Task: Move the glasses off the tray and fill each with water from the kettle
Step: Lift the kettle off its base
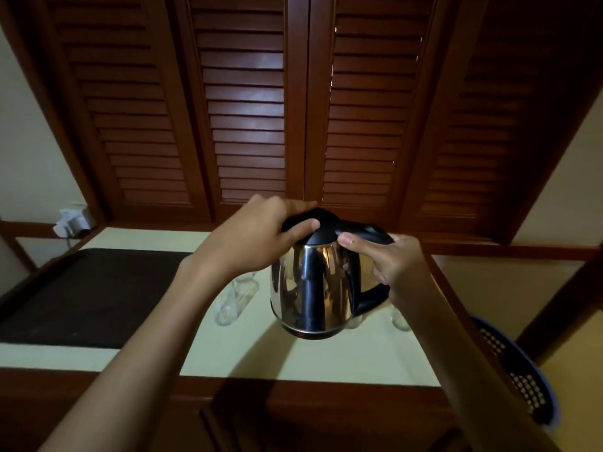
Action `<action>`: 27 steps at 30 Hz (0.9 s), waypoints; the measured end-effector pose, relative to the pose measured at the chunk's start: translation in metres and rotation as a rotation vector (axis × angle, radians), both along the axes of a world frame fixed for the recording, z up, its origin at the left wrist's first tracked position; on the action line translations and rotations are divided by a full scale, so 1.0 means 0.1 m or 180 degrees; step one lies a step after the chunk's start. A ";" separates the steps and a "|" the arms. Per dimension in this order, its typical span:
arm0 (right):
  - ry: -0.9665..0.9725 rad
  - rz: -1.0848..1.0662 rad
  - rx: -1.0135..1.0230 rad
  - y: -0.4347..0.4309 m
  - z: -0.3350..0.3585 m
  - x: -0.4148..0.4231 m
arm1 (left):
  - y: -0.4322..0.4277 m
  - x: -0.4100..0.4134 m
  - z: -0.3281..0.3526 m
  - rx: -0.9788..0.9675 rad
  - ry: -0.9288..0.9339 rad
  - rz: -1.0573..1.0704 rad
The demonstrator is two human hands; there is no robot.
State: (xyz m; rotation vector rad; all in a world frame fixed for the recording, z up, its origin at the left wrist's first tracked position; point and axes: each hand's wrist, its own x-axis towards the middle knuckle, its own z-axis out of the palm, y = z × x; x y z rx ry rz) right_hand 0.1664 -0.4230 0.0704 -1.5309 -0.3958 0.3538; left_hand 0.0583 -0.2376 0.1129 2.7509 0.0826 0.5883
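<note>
A shiny steel kettle point(310, 288) with a black lid and handle hangs above the pale counter point(248, 350), held in the air. My right hand point(396, 269) grips its black handle, thumb on top. My left hand point(257, 236) lies over the black lid, fingers curled on it. Clear glasses stand on the counter: two point(236, 298) under my left forearm, others point(399, 321) partly hidden behind the kettle and my right wrist. The dark tray point(88, 288) lies to the left with nothing on it.
Dark wooden louvred doors point(248, 102) rise behind the counter. A white wall socket with a plug point(73, 220) sits at the back left. A blue perforated basket point(518, 370) stands on the floor at the right. The counter's wooden front edge runs below.
</note>
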 end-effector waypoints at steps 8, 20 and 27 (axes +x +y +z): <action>0.0049 -0.0084 -0.0083 -0.05 -0.24 -0.21 | 0.05 -0.17 -0.35 -0.0312 -0.0019 -0.0259; 0.0022 -0.0309 -0.0330 0.16 -0.49 -0.44 | 0.84 -0.56 -1.94 -0.3180 -0.1384 0.1750; 0.0028 -0.0477 -0.0416 0.24 -0.63 -0.58 | 1.00 -0.25 -2.44 -0.3108 -0.0511 0.1732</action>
